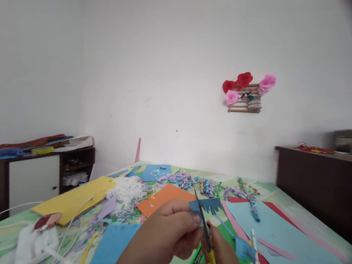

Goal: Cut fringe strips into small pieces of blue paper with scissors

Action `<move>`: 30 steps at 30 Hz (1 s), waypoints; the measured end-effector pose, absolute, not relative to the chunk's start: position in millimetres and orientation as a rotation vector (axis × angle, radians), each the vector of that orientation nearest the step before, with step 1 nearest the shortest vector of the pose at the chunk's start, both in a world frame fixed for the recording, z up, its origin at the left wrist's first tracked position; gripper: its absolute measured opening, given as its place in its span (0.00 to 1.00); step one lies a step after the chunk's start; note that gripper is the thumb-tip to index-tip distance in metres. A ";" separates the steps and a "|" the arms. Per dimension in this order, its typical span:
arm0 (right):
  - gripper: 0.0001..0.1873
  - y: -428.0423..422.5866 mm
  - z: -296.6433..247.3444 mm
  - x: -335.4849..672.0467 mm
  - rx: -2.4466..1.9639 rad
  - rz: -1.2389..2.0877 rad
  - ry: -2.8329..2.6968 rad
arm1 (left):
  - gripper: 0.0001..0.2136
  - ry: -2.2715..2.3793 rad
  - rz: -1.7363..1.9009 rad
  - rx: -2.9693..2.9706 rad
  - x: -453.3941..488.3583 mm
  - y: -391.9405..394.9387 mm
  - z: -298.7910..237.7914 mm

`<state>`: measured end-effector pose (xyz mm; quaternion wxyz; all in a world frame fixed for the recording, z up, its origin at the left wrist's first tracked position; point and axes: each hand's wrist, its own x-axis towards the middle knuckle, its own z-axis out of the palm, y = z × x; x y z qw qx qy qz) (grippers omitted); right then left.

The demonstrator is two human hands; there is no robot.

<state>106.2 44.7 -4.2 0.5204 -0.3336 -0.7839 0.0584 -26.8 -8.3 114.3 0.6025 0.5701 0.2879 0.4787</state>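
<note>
My left hand [164, 237] is closed in a pinch on a small blue paper strip [208, 206] with a fringed lower edge. My right hand [222, 255] sits low at the bottom edge, wrapped round yellow-handled scissors [206, 233]. The blades point upward and meet the left end of the strip, right beside my left thumb and fingertips. Both hands hover over a table [6, 239] strewn with coloured paper.
Orange [163, 196], yellow [76, 197] and light blue [278, 226] sheets lie about, with a white shredded pile [126, 195], curled paper rolls [209, 186] and a white charger with cables [34, 245]. A dark cabinet [324, 184] stands right; paper flowers [246, 90] hang on the wall.
</note>
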 end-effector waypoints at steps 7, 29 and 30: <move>0.27 38.7 2.9 107.1 -0.705 0.281 -1.859 | 0.08 0.568 1.117 1.277 -27.3 -10.3 114.0; 0.19 21.5 24.6 105.1 -0.874 0.262 -2.023 | 0.10 0.807 1.307 1.587 -35.0 0.1 112.7; 0.19 23.7 23.8 106.0 -0.883 0.284 -2.041 | 0.10 0.794 1.307 1.558 -34.6 2.5 111.6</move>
